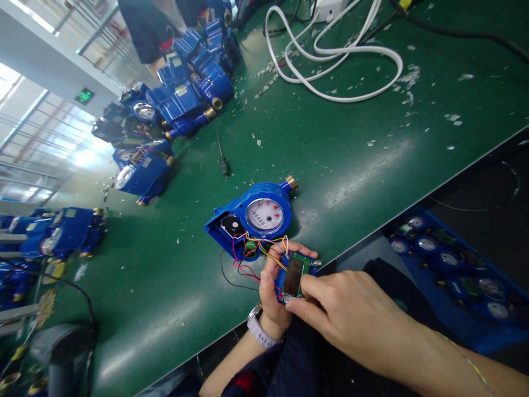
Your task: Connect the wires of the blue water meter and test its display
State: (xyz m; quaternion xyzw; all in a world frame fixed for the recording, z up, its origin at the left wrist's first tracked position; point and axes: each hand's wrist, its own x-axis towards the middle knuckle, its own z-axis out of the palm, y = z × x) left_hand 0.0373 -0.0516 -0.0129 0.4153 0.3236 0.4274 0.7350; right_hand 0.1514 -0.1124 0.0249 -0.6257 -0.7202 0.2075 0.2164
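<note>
A green circuit board with a dark display (293,275) rests in my left hand (273,295), whose fingers wrap round it from below and behind. My right hand (351,311) is closed at the board's right side, thumb and forefinger pressed at its lower edge. Red, yellow, white and black wires run from the board to a blue water meter (266,190) lying on the green table. The meter has a round white dial and an uncovered box with a black part inside. Whether my right fingertips pinch anything else is hidden.
Several blue water meters (185,94) are heaped at the back left, more (61,234) at far left. A screwdriver (223,162) lies behind the wired meter. A white cable (355,99) loops at the back. Below the table's right edge sits a blue crate (491,336) of meters.
</note>
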